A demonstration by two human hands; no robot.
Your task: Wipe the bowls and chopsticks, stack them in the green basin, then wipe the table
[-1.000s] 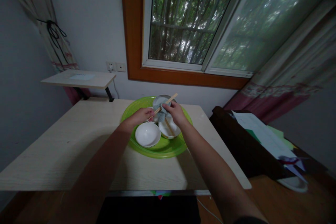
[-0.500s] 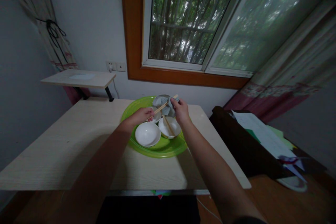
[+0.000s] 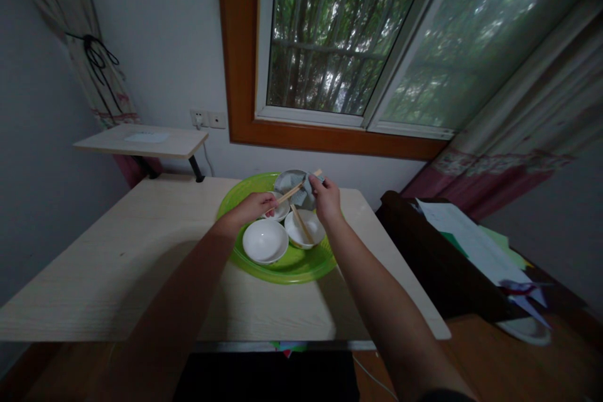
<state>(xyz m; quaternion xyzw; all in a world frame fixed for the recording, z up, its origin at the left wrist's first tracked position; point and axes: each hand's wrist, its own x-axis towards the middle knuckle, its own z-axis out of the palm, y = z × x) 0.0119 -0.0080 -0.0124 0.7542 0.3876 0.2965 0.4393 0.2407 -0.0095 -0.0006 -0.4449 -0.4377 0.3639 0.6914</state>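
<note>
My left hand (image 3: 262, 206) is closed on the near ends of a pair of wooden chopsticks (image 3: 288, 195), which slant up to the right. Closed near their far ends is my right hand (image 3: 326, 196), pinching a grey cloth (image 3: 304, 196) against them. Beneath the hands lies a round green tray (image 3: 292, 273). On it stand a white bowl (image 3: 265, 241) at the front left, another white bowl (image 3: 315, 226) with more chopsticks (image 3: 300, 223) leaning in it, and a third bowl (image 3: 279, 210) partly hidden by my left hand. A greyish bowl (image 3: 284, 177) sits at the back, partly covered by the cloth.
The tray rests on a pale wooden table (image 3: 155, 264). A small raised shelf (image 3: 141, 140) with a paper on it stands at the back left. Behind is a window (image 3: 343, 31); to the right, papers (image 3: 471, 242) lie on a dark brown piece of furniture (image 3: 424, 264).
My right hand has shifted slightly to the right along the chopsticks with the cloth. My left hand and the bowls stay in place.
</note>
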